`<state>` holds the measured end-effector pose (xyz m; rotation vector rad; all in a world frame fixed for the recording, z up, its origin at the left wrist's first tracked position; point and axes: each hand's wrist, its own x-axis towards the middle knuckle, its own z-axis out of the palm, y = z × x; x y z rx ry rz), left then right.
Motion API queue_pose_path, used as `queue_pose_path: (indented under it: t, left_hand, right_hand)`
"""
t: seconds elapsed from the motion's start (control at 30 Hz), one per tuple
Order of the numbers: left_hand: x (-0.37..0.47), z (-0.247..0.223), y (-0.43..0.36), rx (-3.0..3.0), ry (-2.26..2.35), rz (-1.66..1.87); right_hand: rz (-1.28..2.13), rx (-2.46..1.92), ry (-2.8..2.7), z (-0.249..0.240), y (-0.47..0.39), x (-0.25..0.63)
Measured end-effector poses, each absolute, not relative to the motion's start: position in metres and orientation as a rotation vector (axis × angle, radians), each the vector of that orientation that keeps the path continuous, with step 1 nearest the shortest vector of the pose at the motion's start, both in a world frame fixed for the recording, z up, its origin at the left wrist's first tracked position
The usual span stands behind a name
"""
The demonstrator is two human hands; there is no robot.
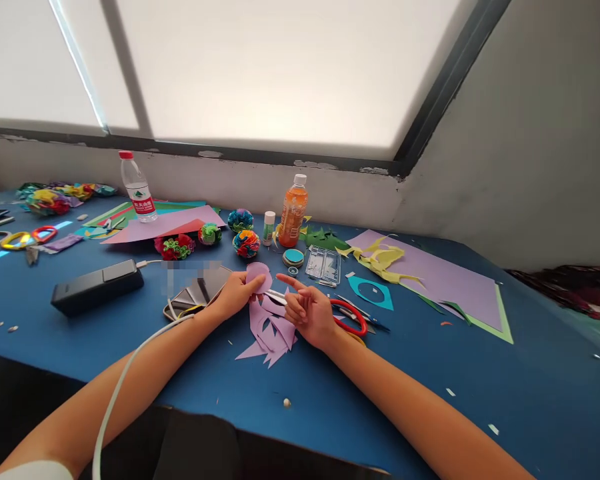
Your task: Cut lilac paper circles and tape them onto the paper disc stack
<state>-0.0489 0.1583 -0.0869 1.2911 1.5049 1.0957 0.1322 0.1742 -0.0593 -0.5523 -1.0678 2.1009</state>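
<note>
In the head view, my left hand (240,292) pinches a round piece of purple paper (257,277) by its edge. My right hand (310,313) is just right of it, palm turned up, the index finger stretched toward the paper and the other fingers loosely curled; I see nothing in it. Red-handled scissors (353,317) lie behind my right hand, which partly hides them; pale blades show between my hands. Below the hands is a heap of purple paper scraps (270,337) with pointed ends.
Behind stand an orange drink bottle (293,212), a glue stick (269,229) and a water bottle (139,190). Paper pompoms (246,244) sit nearby. A black box (99,287) and a phone (185,303) lie left, purple sheets (445,287) right. A white cable (125,377) crosses my left forearm.
</note>
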Motion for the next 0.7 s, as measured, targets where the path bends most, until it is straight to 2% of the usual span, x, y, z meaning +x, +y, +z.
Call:
queue_pose_path:
  t: [0.33, 0.7]
  left_hand:
    - [-0.047, -0.089, 0.155, 1.240, 1.498, 1.350]
    - [-0.043, -0.079, 0.149, 1.317, 1.420, 1.451]
  right_hand:
    - [2.027, -0.593, -0.875, -0.061, 0.178, 0.128]
    - [2.006, -0.648, -1.129, -0.063, 0.176, 0.127]
